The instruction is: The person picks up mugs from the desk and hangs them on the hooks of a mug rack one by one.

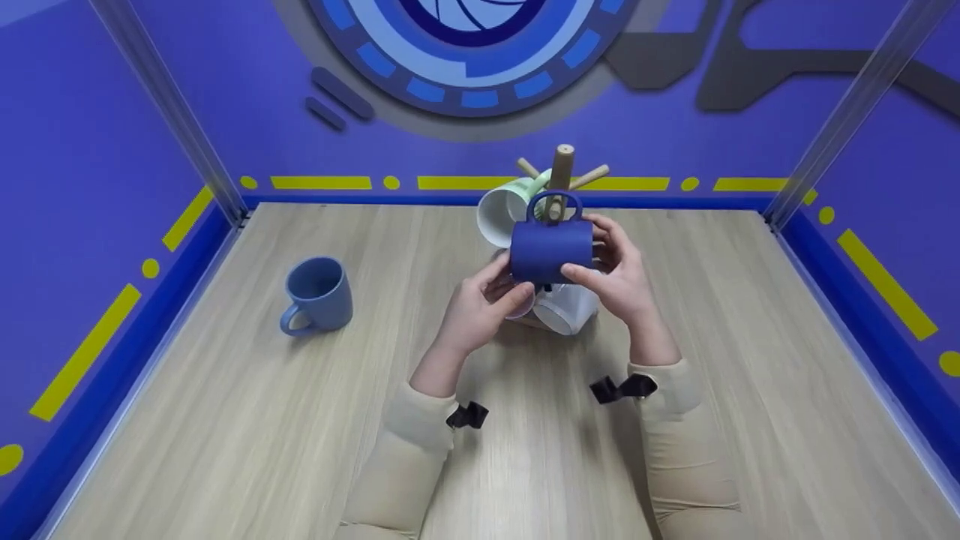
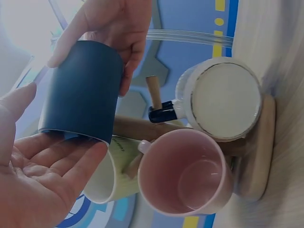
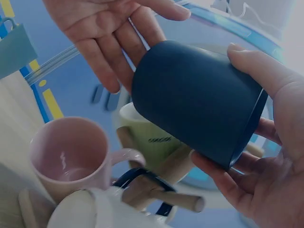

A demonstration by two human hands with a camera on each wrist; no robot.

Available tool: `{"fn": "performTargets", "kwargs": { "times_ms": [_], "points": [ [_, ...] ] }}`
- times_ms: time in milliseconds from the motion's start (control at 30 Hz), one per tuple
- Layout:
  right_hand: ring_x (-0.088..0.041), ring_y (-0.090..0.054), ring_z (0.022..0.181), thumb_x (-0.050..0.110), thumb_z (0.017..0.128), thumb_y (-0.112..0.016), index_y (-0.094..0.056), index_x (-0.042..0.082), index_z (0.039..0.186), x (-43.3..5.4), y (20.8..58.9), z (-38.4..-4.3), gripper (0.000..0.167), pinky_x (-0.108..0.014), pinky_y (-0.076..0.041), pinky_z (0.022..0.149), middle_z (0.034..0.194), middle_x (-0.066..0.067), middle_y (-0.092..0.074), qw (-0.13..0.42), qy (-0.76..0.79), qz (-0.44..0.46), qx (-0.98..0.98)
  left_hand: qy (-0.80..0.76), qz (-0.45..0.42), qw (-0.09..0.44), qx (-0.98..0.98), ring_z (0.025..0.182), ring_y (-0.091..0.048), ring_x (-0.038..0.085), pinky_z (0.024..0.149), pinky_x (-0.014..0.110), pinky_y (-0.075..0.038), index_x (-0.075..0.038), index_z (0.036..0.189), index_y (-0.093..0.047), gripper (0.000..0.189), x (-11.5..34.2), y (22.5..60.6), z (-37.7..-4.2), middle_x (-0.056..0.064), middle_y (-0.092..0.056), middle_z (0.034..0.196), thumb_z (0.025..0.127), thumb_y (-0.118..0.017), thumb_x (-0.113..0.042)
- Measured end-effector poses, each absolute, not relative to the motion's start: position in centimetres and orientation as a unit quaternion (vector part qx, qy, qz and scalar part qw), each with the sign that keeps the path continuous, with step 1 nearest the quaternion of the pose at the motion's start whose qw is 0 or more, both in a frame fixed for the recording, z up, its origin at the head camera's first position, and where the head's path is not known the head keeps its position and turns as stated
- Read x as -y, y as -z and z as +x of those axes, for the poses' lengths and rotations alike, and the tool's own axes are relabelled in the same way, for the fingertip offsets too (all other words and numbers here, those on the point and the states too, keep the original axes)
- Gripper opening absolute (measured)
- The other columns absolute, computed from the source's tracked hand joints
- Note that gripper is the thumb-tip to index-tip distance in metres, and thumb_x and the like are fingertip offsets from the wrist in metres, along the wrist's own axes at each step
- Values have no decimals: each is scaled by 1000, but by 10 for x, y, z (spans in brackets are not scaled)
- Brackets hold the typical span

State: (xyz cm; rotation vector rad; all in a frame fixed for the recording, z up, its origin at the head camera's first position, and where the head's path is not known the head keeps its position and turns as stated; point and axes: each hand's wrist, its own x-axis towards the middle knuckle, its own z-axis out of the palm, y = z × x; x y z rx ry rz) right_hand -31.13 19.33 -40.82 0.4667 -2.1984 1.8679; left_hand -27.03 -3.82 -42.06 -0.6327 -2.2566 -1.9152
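A dark blue mug (image 1: 551,251) is held sideways in front of a wooden mug tree (image 1: 562,169), handle upward. Through the handle loop a peg end shows; I cannot tell whether it passes through. My right hand (image 1: 622,277) grips the mug's right end, thumb on its near side and fingers behind. My left hand (image 2: 47,175) touches the other end with extended fingers, its thumb away from the mug. On the tree behind hangs a light green mug (image 3: 152,135). Lower down are a pink mug (image 2: 185,175) and a white mug (image 2: 225,99) with a dark handle.
A grey-blue mug (image 1: 322,292) stands upright on the wooden table (image 1: 247,420), left of the hands, its handle toward the near left. Bare pegs (image 1: 589,177) stick out at the tree's top. Blue panels (image 1: 420,161) border the table at the back and sides.
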Motion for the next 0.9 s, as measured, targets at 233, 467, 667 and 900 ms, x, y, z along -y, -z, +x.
{"fn": "performTargets", "kwargs": {
  "times_ms": [233, 467, 667, 900],
  "points": [
    [-19, -64, 108, 9, 85, -77, -51, 13, 150, -193, 417, -319, 70, -23, -54, 91, 133, -18, -63, 110, -632, 163, 749, 626, -190, 59, 754, 126, -67, 30, 106, 40, -55, 0, 152, -46, 64, 37, 423, -273, 22, -58, 148, 98, -72, -24],
    [-23, -59, 118, 13, 90, -73, -44, 27, 157, -195, 421, -321, 75, -20, -54, 92, 146, -13, -58, 116, -623, 178, 752, 631, -176, 33, 755, 125, -67, 32, 105, 41, -56, 3, 151, -46, 64, 34, 425, -273, 24, -60, 144, 98, -71, -23],
    [-31, -47, 144, 19, 100, -65, -36, 27, 161, -193, 422, -323, 68, -48, -45, 117, 164, -10, -41, 122, -608, 171, 765, 643, -193, -1, 741, 126, -66, 35, 101, 32, -58, 7, 151, -44, 60, 29, 425, -271, 28, -61, 141, 100, -68, -16],
    [-33, -42, 149, 21, 101, -63, -38, 26, 160, -193, 422, -324, 64, -57, -36, 122, 165, -10, -39, 122, -610, 161, 766, 617, -183, 35, 764, 123, -68, 33, 101, 36, -58, 5, 148, -49, 53, 27, 419, -265, 25, -64, 138, 102, -64, -16]
  ]
}}
